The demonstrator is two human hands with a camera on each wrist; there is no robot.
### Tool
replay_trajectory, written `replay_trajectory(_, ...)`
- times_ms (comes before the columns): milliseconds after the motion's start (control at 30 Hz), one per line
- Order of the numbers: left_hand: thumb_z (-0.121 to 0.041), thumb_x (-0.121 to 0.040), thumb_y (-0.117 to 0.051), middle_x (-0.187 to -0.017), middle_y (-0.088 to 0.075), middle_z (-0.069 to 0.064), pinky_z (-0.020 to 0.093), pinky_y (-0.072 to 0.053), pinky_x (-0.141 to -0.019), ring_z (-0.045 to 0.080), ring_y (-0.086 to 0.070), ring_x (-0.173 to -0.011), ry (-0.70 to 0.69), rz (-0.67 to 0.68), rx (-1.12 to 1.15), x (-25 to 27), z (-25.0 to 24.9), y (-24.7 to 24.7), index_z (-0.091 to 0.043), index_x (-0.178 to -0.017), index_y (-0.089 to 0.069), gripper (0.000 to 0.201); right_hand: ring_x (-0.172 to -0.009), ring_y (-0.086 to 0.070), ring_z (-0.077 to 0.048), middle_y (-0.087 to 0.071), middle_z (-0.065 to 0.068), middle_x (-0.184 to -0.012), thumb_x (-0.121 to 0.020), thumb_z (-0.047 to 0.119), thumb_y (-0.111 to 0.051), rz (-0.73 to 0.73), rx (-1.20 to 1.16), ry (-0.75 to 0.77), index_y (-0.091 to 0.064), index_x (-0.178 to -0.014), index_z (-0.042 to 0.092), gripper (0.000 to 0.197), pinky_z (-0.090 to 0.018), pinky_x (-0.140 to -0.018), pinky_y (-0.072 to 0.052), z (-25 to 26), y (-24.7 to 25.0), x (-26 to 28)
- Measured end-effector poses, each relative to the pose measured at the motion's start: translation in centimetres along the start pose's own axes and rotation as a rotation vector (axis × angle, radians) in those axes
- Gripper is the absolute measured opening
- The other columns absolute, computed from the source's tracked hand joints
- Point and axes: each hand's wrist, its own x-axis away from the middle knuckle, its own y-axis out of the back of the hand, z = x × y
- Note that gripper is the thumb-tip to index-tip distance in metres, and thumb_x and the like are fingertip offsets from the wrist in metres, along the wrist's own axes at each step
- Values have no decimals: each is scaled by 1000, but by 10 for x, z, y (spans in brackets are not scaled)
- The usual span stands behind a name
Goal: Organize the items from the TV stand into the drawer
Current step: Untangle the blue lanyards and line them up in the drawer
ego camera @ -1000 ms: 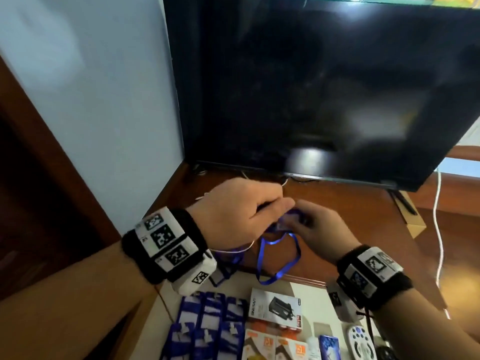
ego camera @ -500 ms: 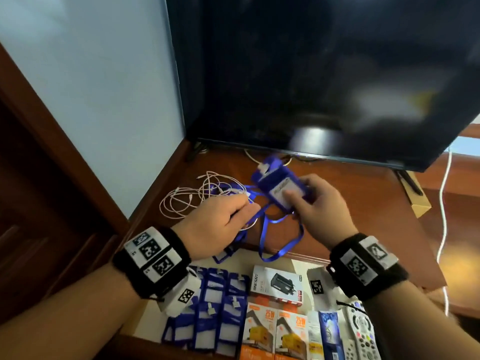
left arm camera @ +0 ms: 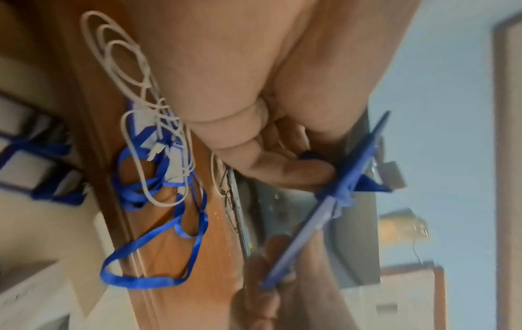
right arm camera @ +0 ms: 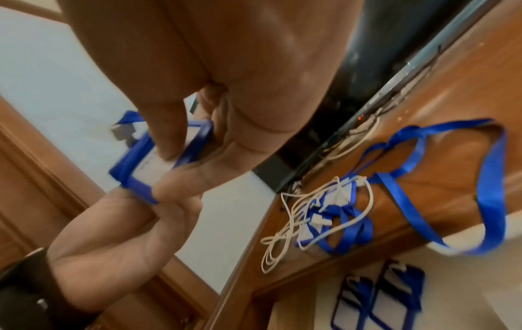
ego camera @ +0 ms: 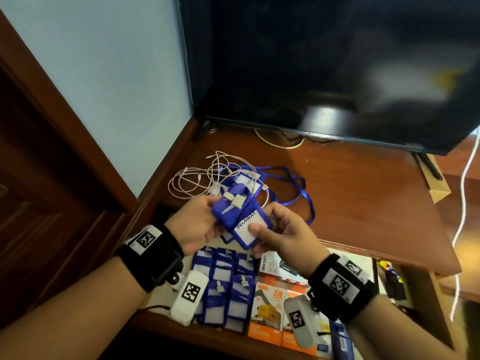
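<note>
Both hands hold one blue badge holder (ego camera: 241,220) with a white card reading PELAWAT, above the front edge of the TV stand (ego camera: 363,203). Its blue strap is wound around the upper half. My left hand (ego camera: 211,216) grips the wrapped end, with a fingertip against the holder's edge (left arm camera: 333,212). My right hand (ego camera: 265,222) pinches the card end, thumb on the white face (right arm camera: 147,165). On the stand behind lie a tangled white cable (ego camera: 197,178) and another badge (ego camera: 244,181) with a loose blue lanyard (ego camera: 298,193). The open drawer (ego camera: 345,258) is below.
The drawer holds several blue badge holders (ego camera: 226,281), orange charger boxes (ego camera: 267,310) and a white box (ego camera: 278,266). A dark TV (ego camera: 324,68) fills the back of the stand. The wall (ego camera: 117,87) is on the left. A white cord (ego camera: 465,203) hangs at right.
The hands brought the badge holder down and toward me, from over the stand to its front edge. The strap loop that hung below the hands no longer hangs there.
</note>
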Motion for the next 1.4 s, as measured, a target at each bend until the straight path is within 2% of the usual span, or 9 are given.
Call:
replay_trajectory(200, 10, -100, -46, -115, -73, 19, 21, -60, -68, 13, -74, -80, 115, -147, 225, 4, 36, 20, -1, -122, -68, 34, -50, -62, -26, -68, -21, -74, -102, 13, -60, -189, 52, -164, -48, -101, 3, 16, -35, -49, -55, -39, -20, -6)
replay_trajectory(333, 3, -91, -51, -127, -71, 19, 36, -55, -95, 24, -71, -103, 205, -71, 296, 11, 59, 33, -3, -128, -67, 41, -49, -61, -22, -70, -9, -65, -108, 37, -47, -143, 421, -304, -52, -100, 13, 26, -31, -46, -48, -69, -25, -7)
replay_trajectory(500, -8, -96, -69, -106, -79, 13, 36, -58, -85, 24, -73, -94, 215, -225, -332, -9, 104, 55, -9, -109, -76, 15, -84, -71, -25, -73, -8, -93, -103, 59, -35, 97, 943, -413, -59, -99, 18, 47, -40, -78, -57, -98, -25, -5)
replay_trajectory(633, -10, -95, -72, -91, -80, 14, 35, -53, -72, 23, -66, -76, 305, -332, -592, -39, 139, 90, -15, -89, -79, 10, -108, -66, -24, -70, -4, -119, -101, 54, -47, 137, 1082, -489, -58, -126, 21, 43, -34, -87, -53, -105, -7, 0)
replay_trajectory(933, -20, -89, -78, -92, -78, 10, 43, -60, -87, 29, -74, -88, 406, -282, -977, -100, 181, 113, -12, -87, -74, 9, -117, -64, -20, -66, 1, -132, -100, 47, -52, 54, 1171, -632, -50, -139, 27, 43, -32, -95, -51, -108, 41, 24)
replay_trajectory(1067, -23, -91, -76, -93, -74, 4, 31, -54, -77, 24, -68, -85, 446, -237, -1144, -100, 177, 99, -25, -75, -60, 23, -111, -67, -19, -69, -1, -126, -100, 48, -53, 41, 1180, -674, -51, -135, 28, 41, -32, -92, -53, -111, 48, 29)
replay_trajectory(1167, -34, -91, -77, -107, -70, 4, 29, -49, -78, 23, -63, -89, 476, -238, -1270, -100, 176, 97, -23, -92, -60, 20, -105, -68, -17, -72, 0, -119, -100, 49, -53, 33, 1166, -679, -51, -134, 28, 40, -32, -91, -55, -111, 51, 29)
replay_trajectory(1267, -48, -83, -80, -130, -56, 9, 38, -54, -95, 29, -60, -113, 487, -320, -1322, -105, 173, 97, -21, -118, -58, 50, -100, -70, -18, -74, 1, -111, -100, 49, -52, 20, 1159, -664, -51, -133, 28, 39, -32, -86, -55, -107, 55, 26)
replay_trajectory(1400, -55, -91, -63, -153, -36, 9, 46, -44, -109, 36, -35, -139, 292, -230, -1575, -119, 163, 91, -27, -146, -42, 65, -95, -71, -16, -74, 2, -109, -100, 49, -51, -13, 1182, -639, -51, -134, 30, 39, -30, -82, -54, -97, 59, 23)
